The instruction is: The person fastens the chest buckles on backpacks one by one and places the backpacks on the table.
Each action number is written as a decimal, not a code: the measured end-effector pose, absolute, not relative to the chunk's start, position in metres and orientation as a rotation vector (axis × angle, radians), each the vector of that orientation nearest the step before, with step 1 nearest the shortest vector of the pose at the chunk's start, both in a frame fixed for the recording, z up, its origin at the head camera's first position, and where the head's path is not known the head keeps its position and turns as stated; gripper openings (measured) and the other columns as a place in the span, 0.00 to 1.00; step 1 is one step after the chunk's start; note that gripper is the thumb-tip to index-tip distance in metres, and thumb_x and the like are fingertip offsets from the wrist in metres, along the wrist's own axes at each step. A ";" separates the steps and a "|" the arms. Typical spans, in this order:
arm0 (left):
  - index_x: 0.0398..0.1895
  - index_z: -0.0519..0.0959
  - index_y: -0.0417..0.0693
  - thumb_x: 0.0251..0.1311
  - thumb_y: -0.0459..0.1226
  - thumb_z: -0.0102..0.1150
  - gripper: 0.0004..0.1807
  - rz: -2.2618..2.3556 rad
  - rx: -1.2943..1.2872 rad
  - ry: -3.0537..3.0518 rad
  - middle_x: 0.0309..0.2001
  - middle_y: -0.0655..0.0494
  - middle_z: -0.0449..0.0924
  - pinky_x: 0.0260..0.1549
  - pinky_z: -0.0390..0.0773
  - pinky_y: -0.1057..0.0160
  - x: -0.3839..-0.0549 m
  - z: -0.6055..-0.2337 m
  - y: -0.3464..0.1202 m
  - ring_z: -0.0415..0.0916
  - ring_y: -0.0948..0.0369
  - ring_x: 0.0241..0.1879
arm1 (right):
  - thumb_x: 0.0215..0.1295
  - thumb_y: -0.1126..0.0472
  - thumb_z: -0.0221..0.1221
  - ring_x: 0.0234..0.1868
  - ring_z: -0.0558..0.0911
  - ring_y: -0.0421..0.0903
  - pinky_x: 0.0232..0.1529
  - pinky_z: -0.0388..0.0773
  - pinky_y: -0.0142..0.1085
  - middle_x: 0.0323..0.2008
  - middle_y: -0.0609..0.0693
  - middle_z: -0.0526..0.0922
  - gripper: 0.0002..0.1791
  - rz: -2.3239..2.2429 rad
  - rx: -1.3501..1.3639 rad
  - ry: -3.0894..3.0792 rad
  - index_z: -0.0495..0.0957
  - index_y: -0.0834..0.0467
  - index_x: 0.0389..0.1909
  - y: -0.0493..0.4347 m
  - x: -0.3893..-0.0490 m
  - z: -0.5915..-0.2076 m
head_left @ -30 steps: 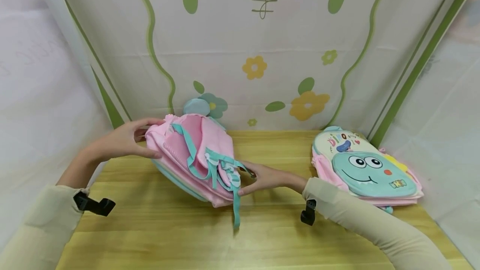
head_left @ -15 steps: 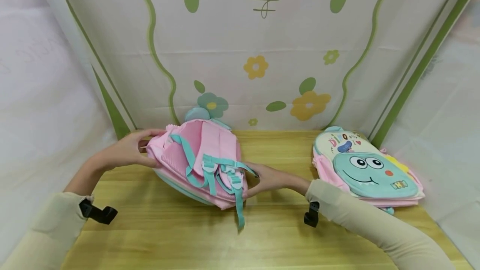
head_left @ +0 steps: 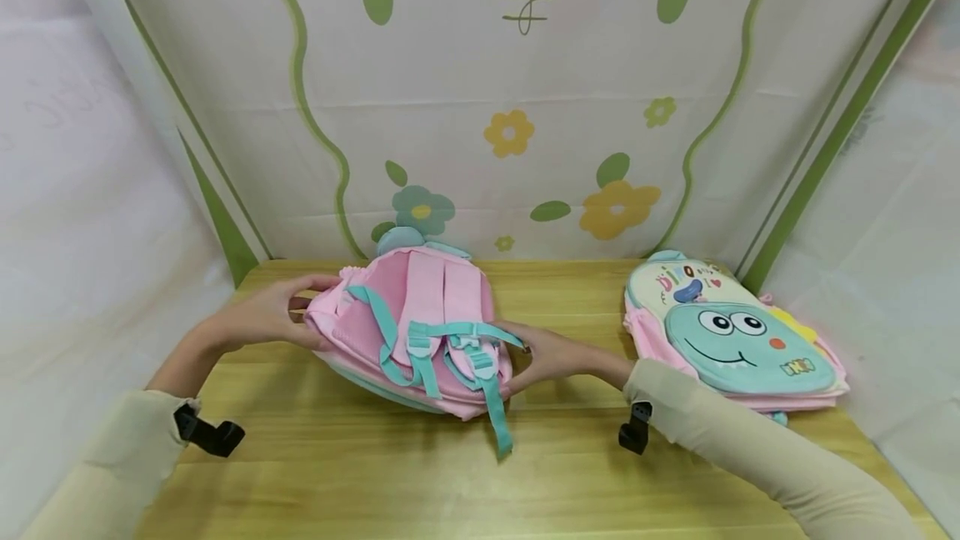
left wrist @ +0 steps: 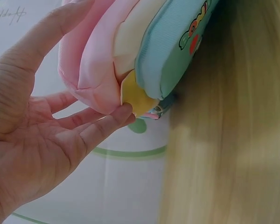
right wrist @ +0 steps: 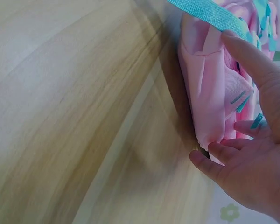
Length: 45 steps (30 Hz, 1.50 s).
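Across the wood-grain counter [head_left: 555, 482], left of centre, a pink backpack [head_left: 423, 298] tilts, its strapped back facing up; well apart at right lies a dinosaur-face backpack [head_left: 738, 348]. The left hand [head_left: 262, 315] and right hand [head_left: 553, 357] grip the pink backpack's opposite ends; a turquoise webbing end [head_left: 497, 419] dangles nearby.

There are two backpacks [head_left: 427, 298] [head_left: 742, 348], two hands [head_left: 266, 315] [head_left: 553, 357], two sleeves [head_left: 105, 457] [head_left: 750, 440], two black clips [head_left: 208, 433] [head_left: 636, 430] and one table [head_left: 337, 482].
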<state>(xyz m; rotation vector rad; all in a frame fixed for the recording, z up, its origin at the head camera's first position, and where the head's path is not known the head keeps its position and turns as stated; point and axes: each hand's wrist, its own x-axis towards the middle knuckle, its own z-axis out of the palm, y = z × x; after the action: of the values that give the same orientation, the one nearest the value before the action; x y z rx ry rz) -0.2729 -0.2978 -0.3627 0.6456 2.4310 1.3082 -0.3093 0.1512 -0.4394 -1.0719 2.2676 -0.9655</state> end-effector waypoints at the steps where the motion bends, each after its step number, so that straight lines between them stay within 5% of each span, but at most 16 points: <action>1: 0.76 0.60 0.42 0.55 0.35 0.74 0.47 1.306 0.646 2.427 0.72 0.38 0.62 0.52 0.81 0.64 -0.273 -0.364 -0.298 0.72 0.41 0.64 | 0.54 0.47 0.76 0.80 0.56 0.50 0.76 0.58 0.55 0.80 0.45 0.56 0.58 -0.957 -1.067 2.270 0.51 0.39 0.81 0.153 -0.309 -0.439; 20: 0.79 0.51 0.39 0.53 0.37 0.76 0.55 1.308 0.557 2.290 0.78 0.35 0.50 0.51 0.82 0.60 -0.275 -0.402 -0.287 0.64 0.35 0.70 | 0.52 0.48 0.78 0.80 0.56 0.58 0.70 0.66 0.62 0.81 0.54 0.52 0.60 -0.914 -0.969 2.307 0.52 0.52 0.81 0.178 -0.312 -0.431; 45: 0.76 0.54 0.39 0.51 0.40 0.78 0.54 1.254 0.502 2.276 0.74 0.37 0.58 0.64 0.74 0.45 -0.275 -0.424 -0.266 0.66 0.38 0.69 | 0.54 0.47 0.77 0.80 0.55 0.60 0.71 0.63 0.64 0.81 0.55 0.53 0.59 -0.830 -0.965 2.305 0.53 0.55 0.81 0.201 -0.316 -0.421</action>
<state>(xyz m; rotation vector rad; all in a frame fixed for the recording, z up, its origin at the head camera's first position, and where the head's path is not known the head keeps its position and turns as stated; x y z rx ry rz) -0.2745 -0.2656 -0.4244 0.5016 2.2757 1.2540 -0.3159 0.2014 -0.4211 -0.9645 2.3052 -0.8301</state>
